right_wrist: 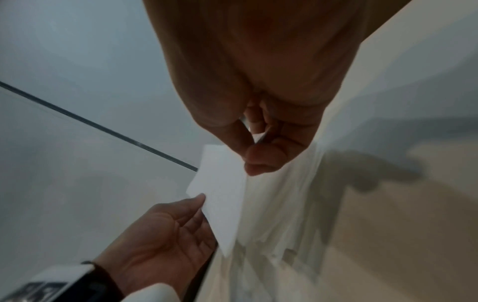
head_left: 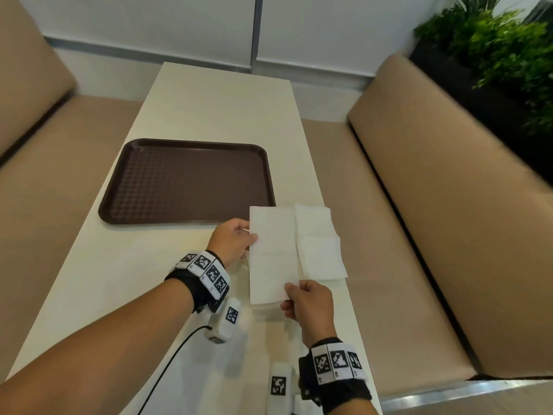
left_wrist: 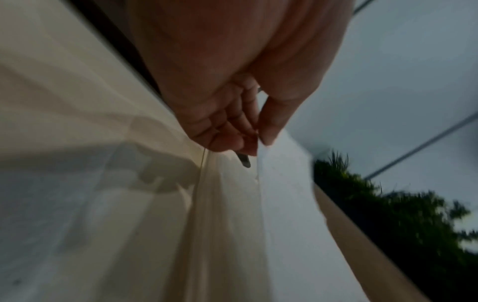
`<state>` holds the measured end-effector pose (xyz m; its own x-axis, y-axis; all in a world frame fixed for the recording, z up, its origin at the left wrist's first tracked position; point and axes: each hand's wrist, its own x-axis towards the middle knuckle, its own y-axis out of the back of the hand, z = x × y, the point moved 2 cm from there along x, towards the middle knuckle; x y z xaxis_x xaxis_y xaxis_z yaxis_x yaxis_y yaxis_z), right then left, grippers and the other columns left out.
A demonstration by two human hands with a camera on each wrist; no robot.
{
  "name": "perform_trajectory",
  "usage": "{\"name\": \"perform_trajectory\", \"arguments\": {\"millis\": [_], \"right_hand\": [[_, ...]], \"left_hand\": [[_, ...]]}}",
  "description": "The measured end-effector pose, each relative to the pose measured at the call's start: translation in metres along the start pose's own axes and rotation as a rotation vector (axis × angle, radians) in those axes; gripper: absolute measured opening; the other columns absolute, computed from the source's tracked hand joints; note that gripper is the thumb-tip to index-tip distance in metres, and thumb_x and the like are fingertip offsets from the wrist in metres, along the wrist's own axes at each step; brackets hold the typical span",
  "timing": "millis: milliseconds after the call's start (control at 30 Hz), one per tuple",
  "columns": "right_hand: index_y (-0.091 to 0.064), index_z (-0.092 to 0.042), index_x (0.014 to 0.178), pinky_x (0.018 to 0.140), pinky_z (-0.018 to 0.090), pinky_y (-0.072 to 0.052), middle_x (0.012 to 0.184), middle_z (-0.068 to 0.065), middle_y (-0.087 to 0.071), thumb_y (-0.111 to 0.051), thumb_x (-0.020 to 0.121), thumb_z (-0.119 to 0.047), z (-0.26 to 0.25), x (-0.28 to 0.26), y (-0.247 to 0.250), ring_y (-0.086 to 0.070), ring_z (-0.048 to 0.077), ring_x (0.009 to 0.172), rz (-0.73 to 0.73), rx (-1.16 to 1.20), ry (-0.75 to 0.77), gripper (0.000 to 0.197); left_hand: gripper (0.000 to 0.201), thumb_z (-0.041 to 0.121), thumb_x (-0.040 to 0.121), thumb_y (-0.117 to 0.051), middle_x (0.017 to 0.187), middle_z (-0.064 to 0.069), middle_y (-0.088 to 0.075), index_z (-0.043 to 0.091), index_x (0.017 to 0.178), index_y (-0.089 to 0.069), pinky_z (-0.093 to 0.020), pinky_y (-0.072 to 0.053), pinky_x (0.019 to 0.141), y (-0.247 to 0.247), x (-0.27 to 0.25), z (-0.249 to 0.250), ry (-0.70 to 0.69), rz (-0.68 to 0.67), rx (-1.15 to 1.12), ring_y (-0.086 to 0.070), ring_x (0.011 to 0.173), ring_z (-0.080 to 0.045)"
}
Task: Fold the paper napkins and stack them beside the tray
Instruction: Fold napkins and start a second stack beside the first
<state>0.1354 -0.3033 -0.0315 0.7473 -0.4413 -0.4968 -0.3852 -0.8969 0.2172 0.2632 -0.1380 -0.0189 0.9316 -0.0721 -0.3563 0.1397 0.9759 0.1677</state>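
Note:
A white paper napkin [head_left: 272, 253], folded to a long strip, is held above the table between both hands. My left hand [head_left: 236, 238] pinches its left edge, thumb on top, as the left wrist view shows with the napkin [left_wrist: 279, 183] against the fingers. My right hand [head_left: 302, 298] pinches its near right corner; the right wrist view shows the napkin [right_wrist: 222, 196] under the thumb. More white napkins [head_left: 320, 247] lie flat on the table just right of the held one. The dark brown tray [head_left: 185, 181] sits to the left and farther away.
The pale table [head_left: 209, 103] runs away from me between two tan benches [head_left: 449, 211]. A black cable [head_left: 173, 354] and white tagged wrist modules [head_left: 224, 322] hang near the table's near end. Green plants [head_left: 502, 55] stand at the far right.

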Motion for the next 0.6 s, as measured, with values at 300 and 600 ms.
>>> {"name": "perform_trajectory", "arguments": {"millis": [300, 600], "right_hand": [[-0.062, -0.008, 0.095, 0.050, 0.035, -0.057, 0.059, 0.008, -0.069, -0.068, 0.090, -0.016, 0.007, 0.011, 0.001, -0.060, 0.015, 0.044, 0.120, -0.117, -0.023, 0.011], [-0.058, -0.007, 0.091, 0.052, 0.037, -0.060, 0.081, 0.016, -0.072, -0.073, 0.085, -0.019, 0.014, 0.018, -0.003, -0.063, 0.016, 0.048, 0.175, -0.156, -0.012, 0.020]], "left_hand": [[0.020, 0.014, 0.083, -0.077, 0.079, 0.003, -0.063, 0.019, 0.099, -0.065, -0.023, -0.047, 0.065, -0.009, 0.013, -0.014, -0.050, 0.086, 0.313, -0.063, 0.074, -0.013], [0.020, 0.015, 0.084, -0.075, 0.082, 0.001, -0.064, 0.019, 0.100, -0.064, -0.026, -0.049, 0.070, -0.010, 0.018, -0.023, -0.006, 0.126, 0.326, -0.065, 0.082, -0.021]]}}
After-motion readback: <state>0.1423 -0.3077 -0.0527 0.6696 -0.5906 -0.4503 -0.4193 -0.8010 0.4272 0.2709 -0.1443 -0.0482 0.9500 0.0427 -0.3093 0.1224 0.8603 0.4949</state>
